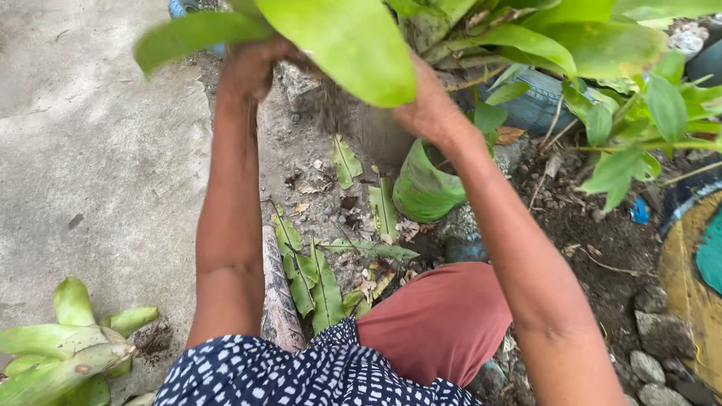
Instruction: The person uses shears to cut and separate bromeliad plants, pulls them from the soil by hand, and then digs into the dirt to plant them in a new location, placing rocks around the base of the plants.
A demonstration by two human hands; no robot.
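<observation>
Grey concrete (90, 150) beside littered soil (587, 240)

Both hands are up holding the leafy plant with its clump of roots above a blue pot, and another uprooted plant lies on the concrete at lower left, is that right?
Not quite: in the head view the pot under the plant is green, not blue. The left hand and right hand do hold the plant up, and another uprooted plant lies at lower left.
</observation>
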